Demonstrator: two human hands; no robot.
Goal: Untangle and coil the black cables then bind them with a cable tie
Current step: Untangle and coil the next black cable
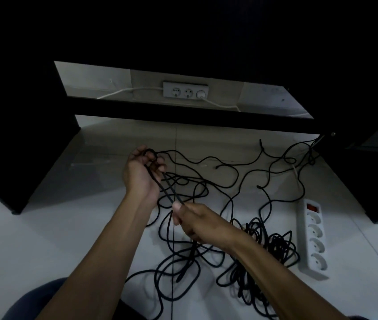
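Person crouched or seated over a pale tiled floor (72, 227), both bare forearms reaching out. Left hand (143, 168) raised, palm toward the person, fingers curled round a loop of black cable (152, 153) at its top. 2 strands of that loop run taut and close together from the left hand down to the right hand (193, 221). Right hand pinches those strands between thumb and fingers, thumb tip on top, knuckles turned right. Both hands grasping cable, neither relaxed.

The black cables (206, 181) lie spread over the floor between and beyond the hands: loose wandering lines toward the far right corner, overlapping loops under the right hand, and a dense tangled heap (268, 248) just right of the right forearm. More loops trail toward the bottom edge. How many separate cables there are, cannot tell.

White power strip (315, 236) lies on the floor right of the heap, 4 sockets visible and a red switch at its far end. Near it, not clearly touching the cables.

Farther back, a grey wall socket panel (185, 90) with 3 outlets, a white plug in the right one, white cord (220, 104) running off right. Dark furniture (21, 135) frames the left, top and right. Room dim. Cable tie not made out anywhere.
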